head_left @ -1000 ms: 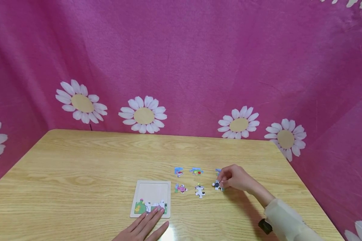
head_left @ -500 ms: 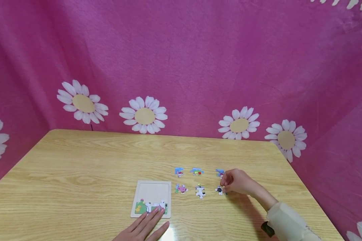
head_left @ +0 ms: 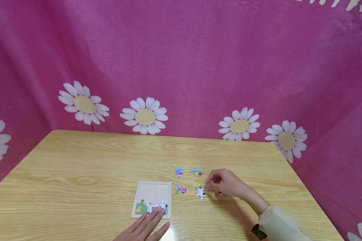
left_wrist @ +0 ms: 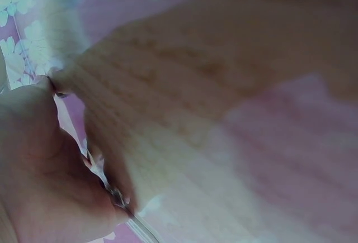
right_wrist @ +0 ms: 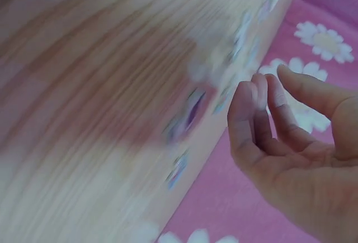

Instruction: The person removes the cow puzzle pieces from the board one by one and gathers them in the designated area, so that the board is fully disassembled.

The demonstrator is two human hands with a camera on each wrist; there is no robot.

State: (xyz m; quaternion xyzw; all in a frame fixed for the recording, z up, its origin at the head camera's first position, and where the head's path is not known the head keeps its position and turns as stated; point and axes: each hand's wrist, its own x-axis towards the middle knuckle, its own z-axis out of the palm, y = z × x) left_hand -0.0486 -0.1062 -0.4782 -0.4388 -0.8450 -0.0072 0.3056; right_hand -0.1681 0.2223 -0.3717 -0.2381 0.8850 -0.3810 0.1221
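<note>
My left hand (head_left: 144,226) lies with straight fingers across the lower edge of a square wooden puzzle tray (head_left: 154,182), fingertips on the joined pieces at its bottom. Those show a green piece with a duck (head_left: 140,209) and a white animal (head_left: 155,206). My right hand (head_left: 227,184) hovers beside a white puzzle piece (head_left: 200,193), fingertips right at its upper right edge. In the right wrist view, the right thumb (right_wrist: 302,86) stands apart from the bent fingers (right_wrist: 241,106), with nothing between them. A dark-and-white piece (head_left: 222,194) is mostly hidden beneath that hand.
Loose pieces lie right of the tray on the wooden table (head_left: 78,167): a blue one (head_left: 179,172), a blue-green one (head_left: 197,172) and a pink one (head_left: 181,189). A pink cloth (head_left: 181,67) with daisies hangs behind the table.
My right hand has let go of the dark-and-white piece and moved left to the white piece. It now covers the upper right blue piece. My left hand stays on the tray.
</note>
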